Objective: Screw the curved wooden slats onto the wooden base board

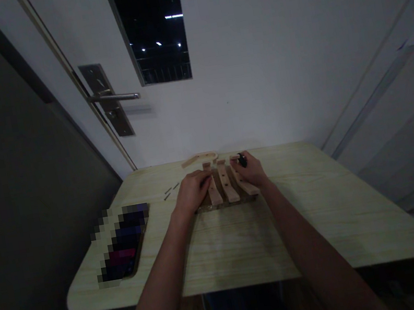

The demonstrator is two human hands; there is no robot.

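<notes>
Three curved wooden hooks lie side by side on a brown board: a left hook (pixel 215 196), a middle hook (pixel 226 182) and a right hook (pixel 247 186). Dark holes show in their faces. My left hand (pixel 194 191) is closed at the board's left side, its thumb and fingertips on the left hook. At the upper end of the right hook, my right hand (pixel 252 169) is closed around a small black object (pixel 242 159), whose kind I cannot make out. The brown board (pixel 225 205) shows mostly along its front edge.
Another curved wooden piece (pixel 199 157) lies behind the board by the door. Several screws (pixel 168 196) are left of my left hand. A phone (pixel 126 242), partly pixelated, rests on the table's (pixel 239 255) left side. A white door (pixel 255 62) with a metal handle (pixel 118 97) stands behind.
</notes>
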